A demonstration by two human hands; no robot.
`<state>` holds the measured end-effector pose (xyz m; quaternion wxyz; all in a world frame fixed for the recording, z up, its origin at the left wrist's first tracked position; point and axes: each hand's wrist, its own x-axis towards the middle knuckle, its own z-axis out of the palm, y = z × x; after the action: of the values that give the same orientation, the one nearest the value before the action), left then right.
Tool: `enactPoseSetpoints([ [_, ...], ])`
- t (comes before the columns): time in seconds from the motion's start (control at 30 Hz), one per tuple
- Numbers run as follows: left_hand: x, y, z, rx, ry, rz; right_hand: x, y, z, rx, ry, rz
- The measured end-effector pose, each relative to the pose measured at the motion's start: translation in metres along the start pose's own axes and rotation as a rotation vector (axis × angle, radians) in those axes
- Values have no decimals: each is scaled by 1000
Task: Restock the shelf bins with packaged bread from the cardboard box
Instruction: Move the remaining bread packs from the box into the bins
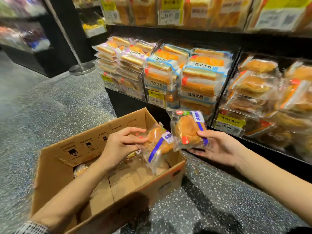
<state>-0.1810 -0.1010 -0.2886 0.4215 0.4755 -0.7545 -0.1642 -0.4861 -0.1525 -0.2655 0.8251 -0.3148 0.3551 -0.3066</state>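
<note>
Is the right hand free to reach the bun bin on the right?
Probably yes: the right hand holds a bun pack just in front of the bun bin, nothing between.

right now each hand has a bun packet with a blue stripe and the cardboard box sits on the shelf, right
Not quite. The head view shows the cardboard box sitting on the speckled floor in front of the shelf, not on it. The rest holds: the left hand and the right hand each hold a blue-striped bun packet.

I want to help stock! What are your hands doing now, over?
Left hand holds bun pack over cardboard box. Right hand holds second bun pack, near shelf bins. Nothing blocking.
</note>
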Motion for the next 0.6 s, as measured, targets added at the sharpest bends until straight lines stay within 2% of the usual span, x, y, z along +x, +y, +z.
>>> enactPoseSetpoints([
  [0.13, 35, 39, 18, -14, 8, 132, -34, -17, -11, 157, -10, -207],
  [0.27, 68, 68, 51, -100, 32, 156, -80, -22, -28, 19, 84, -385],
  [0.37, 90, 98, 86, -220, 45, 63, -120, -25, -45, 24, 187, -421],
  [0.5, 111, 144, 133, -344, 24, 41, -169, -38, -65, 249, 259, -486],
  [0.6, 126, 174, 164, -376, 15, 79, -205, -50, -80, 223, 443, -512],
])
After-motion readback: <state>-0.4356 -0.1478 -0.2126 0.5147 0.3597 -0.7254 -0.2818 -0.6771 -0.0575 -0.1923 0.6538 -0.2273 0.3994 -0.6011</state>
